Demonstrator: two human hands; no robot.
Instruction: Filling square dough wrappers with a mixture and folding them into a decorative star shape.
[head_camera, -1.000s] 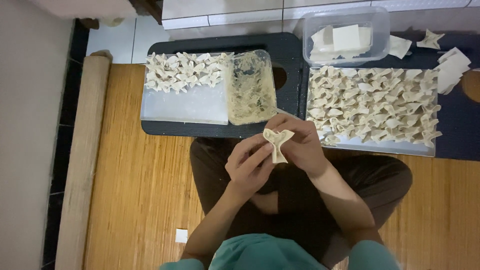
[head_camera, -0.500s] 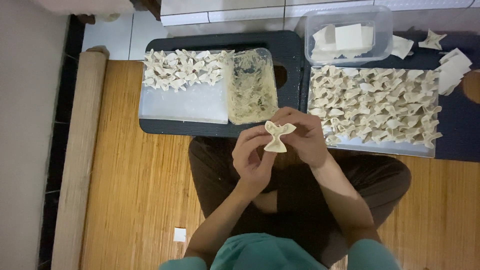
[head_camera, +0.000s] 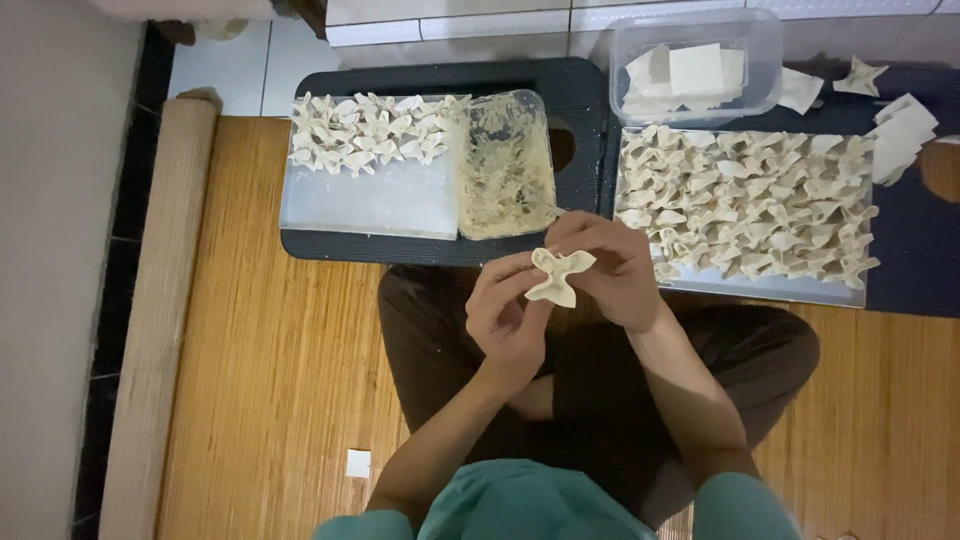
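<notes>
Dumpling (head_camera: 560, 276), a pale folded wrapper with flared wings, sat pinched between both hands above the person's lap, just in front of the dark tray (head_camera: 585, 120). The left hand (head_camera: 510, 310) gripped its lower edge with thumb and fingertips, while the right hand (head_camera: 612, 268) closed on the upper fold. To seal it well, the pinch likely needed firm, even pressure along the seam without squeezing the filling out. Finished pieces lay crowded on the right board (head_camera: 760, 288), fewer on the left board (head_camera: 360, 200), beside the filling tub (head_camera: 505, 165).
</notes>
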